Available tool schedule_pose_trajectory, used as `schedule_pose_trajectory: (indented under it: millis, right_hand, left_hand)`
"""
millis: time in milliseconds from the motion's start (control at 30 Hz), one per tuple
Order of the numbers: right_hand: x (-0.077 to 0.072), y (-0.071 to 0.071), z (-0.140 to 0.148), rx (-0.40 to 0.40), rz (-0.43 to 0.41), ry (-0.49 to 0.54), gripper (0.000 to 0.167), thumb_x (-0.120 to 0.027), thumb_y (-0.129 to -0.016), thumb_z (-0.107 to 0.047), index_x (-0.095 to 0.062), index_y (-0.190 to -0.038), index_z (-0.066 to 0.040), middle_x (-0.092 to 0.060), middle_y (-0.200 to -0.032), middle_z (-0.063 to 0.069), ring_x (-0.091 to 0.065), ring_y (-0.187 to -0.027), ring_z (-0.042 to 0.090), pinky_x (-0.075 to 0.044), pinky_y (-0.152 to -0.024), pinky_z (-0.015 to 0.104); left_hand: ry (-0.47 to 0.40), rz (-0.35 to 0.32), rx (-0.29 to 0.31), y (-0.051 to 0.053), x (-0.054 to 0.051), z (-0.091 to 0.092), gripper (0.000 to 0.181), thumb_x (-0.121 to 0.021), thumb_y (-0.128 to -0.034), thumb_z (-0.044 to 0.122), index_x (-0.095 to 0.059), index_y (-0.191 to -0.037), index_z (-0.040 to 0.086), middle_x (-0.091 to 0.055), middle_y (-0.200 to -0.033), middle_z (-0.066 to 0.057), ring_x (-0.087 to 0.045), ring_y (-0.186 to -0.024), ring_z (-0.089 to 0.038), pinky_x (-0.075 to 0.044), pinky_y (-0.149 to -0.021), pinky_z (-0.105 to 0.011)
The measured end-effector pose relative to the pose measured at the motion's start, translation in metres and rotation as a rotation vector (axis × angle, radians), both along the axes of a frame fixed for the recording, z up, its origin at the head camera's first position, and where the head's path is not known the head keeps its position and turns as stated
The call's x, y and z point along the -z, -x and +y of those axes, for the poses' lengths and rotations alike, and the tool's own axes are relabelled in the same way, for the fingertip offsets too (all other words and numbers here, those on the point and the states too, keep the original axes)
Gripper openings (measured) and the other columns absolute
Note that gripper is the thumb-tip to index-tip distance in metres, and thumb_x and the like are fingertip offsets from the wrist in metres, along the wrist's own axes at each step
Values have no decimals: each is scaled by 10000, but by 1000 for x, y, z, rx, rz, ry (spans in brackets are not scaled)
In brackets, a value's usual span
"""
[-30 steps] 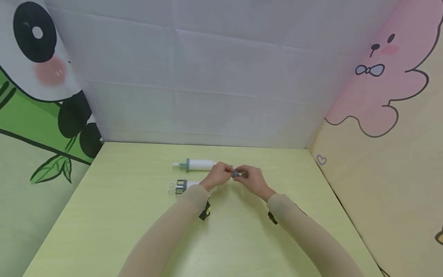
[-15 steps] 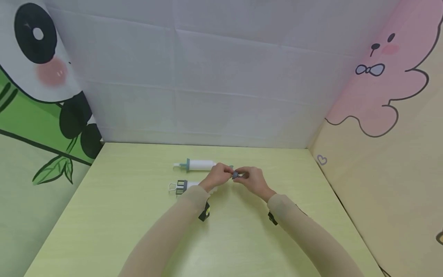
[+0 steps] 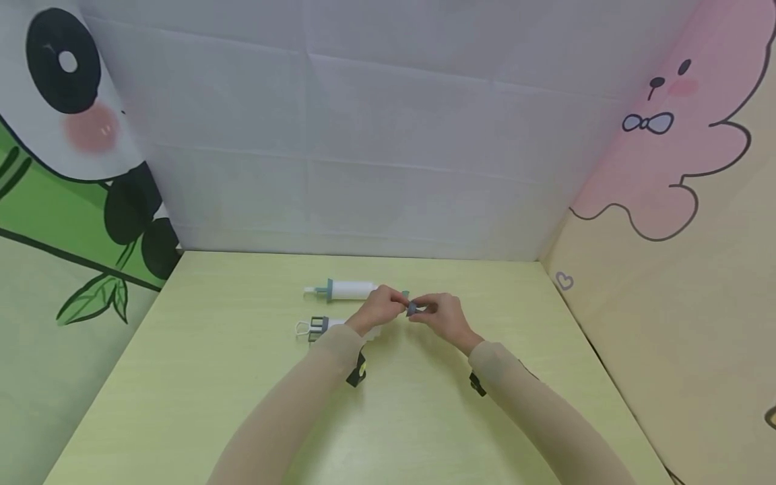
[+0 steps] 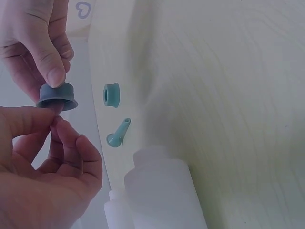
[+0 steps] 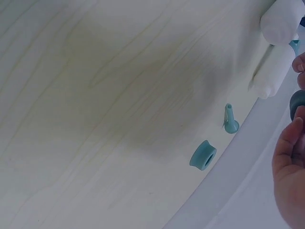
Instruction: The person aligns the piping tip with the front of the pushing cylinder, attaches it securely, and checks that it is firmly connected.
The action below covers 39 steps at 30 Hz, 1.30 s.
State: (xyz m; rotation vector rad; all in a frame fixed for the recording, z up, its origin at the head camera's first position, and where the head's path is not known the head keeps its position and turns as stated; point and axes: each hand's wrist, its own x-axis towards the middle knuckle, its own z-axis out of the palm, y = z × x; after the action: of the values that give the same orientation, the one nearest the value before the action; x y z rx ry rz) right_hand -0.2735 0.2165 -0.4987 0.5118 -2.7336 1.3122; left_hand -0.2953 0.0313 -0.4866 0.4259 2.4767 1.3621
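Observation:
A small blue-grey flared cap is held up between both hands, above the table. In the left wrist view the right hand pinches its upper side between thumb and fingers. My left hand has its fingertips at the cap's underside, thumb and index pressed together there, and what lies between them is hidden. The head view shows the left hand and the right hand meeting at the cap. At the right edge of the right wrist view the cap is partly cut off.
A teal ring and a small teal spout piece lie on the table near its far edge. A white cylinder with teal fittings lies behind the left hand; another with a grey frame lies partly under the left forearm.
The cap has tilted slightly between the fingers, and the right hand's fingers have shifted a little around it. The left hand has hardly moved.

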Motion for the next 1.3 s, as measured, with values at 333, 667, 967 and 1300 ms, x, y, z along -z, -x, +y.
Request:
schedule_pose_trajectory:
  millis: [333, 667, 967, 1300]
  right_hand:
    - [-1, 1, 1, 39, -19, 103, 245, -823, -745, -151, -757, -977, -111, -712, -921, -16, -676, -728, 104, -536, -668, 280]
    - [0, -1, 0, 64, -6, 88, 270, -840, -730, -163, -751, -979, -107, -710, -907, -6, -660, -710, 125, -529, -647, 286]
    - [-2, -5, 1, 38, -17, 112, 272, -829, -744, -151, -740, -994, -90, -705, -914, 4, -667, -742, 136, -531, -676, 285]
    - [-3, -6, -1, 40, -67, 122, 282, -829, -746, -171, -733, -997, -86, -703, -911, 6, -671, -767, 150, -532, -698, 299]
  left_hand:
    - [37, 67, -17, 3, 0, -9, 229, -555, -928, 104, -739, -1064, 101, -666, -1009, -34, -538, -726, -134, -447, -653, -288]
    - [187, 180, -22, 4, -13, -49, 252, -614, -909, 166, -691, -1109, 34, -651, -979, -55, -588, -901, -210, -474, -786, -360]
    - [188, 216, 4, -1, 0, -96, 502, -722, -848, 333, -615, -1231, 26, -631, -1043, -105, -590, -866, -212, -489, -721, -361]
    - [313, 229, 87, -13, 17, -125, 721, -882, -633, 365, -626, -1223, 39, -631, -1115, -142, -593, -982, -296, -467, -826, -411]
